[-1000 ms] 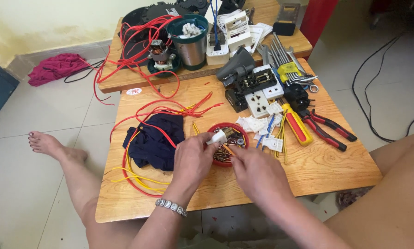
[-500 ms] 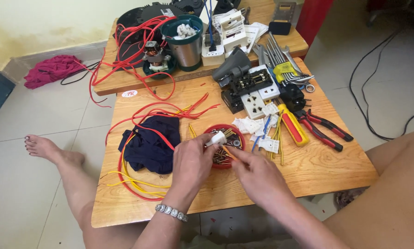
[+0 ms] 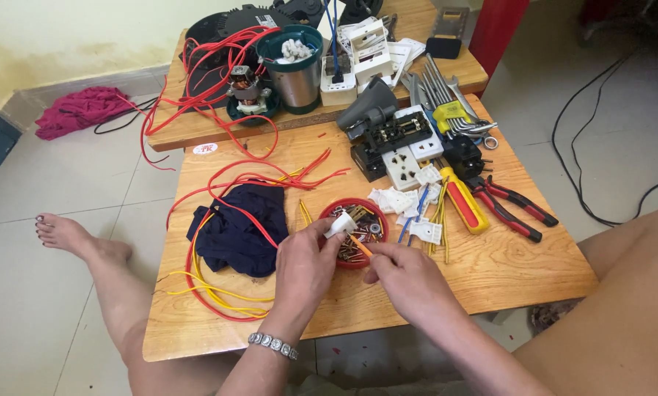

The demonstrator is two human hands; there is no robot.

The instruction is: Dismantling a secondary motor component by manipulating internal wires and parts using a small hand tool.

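One small white plastic terminal piece (image 3: 341, 224) sits pinched in my left hand (image 3: 305, 265), thumb and fingers clenched tight around it, held just above the near rim of the one red bowl (image 3: 336, 209) of screws and small metal bits. My right hand (image 3: 410, 277) has its grip closed on one thin orange-handled tool (image 3: 358, 245), fingertips bunched round it, its tip angled up to the white piece; whether it touches I cannot tell. Both hands hover over the front middle of the wooden tabletop (image 3: 505, 271). Just right of the bowl lies a scatter of more white terminal pieces (image 3: 406, 209), too overlapped to count, with a few short yellow wire offcuts (image 3: 439, 220) among them. Beyond those, one yellow-and-red screwdriver (image 3: 465, 204) and two red-handled pliers (image 3: 512, 209) lie side by side. To the left of the bowl, one dark blue cloth (image 3: 237, 231) is bunched up, looped around by red wire (image 3: 197, 279) and yellow wire (image 3: 211, 297). Further back, two white socket plates (image 3: 410, 158) rest beside one black device (image 3: 377, 121). On the second tabletop behind stand one steel canister (image 3: 297, 70) and one bare motor (image 3: 247, 88).
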